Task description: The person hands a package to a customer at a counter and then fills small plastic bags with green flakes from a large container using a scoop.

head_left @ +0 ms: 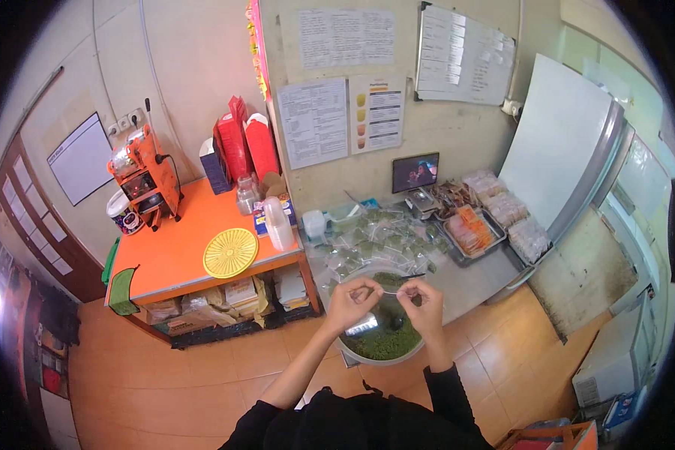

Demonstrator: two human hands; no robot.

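Observation:
Over a wide round tub (345,346), my left hand (353,304) and my right hand (424,306) are raised side by side. Fingers and thumb of each hand are pinched on opposite ends of the top edge of a small clear plastic bag (389,292). The bag is so transparent that its lower part and any contents are hard to make out. Inside the tub lies a mass of finely chopped green stuff (386,343), with a shiny reflection and a dark shape above it. Many small clear packets (382,238) with green contents are spread on the table just beyond.
Right of the packets stand a metal tray (481,253) of orange packets and stacked clear bags (529,238). A small screen (415,173) leans at the wall. The orange table (180,251) at left carries a yellow lid (231,253), plastic cups (278,225) and an orange machine (146,180).

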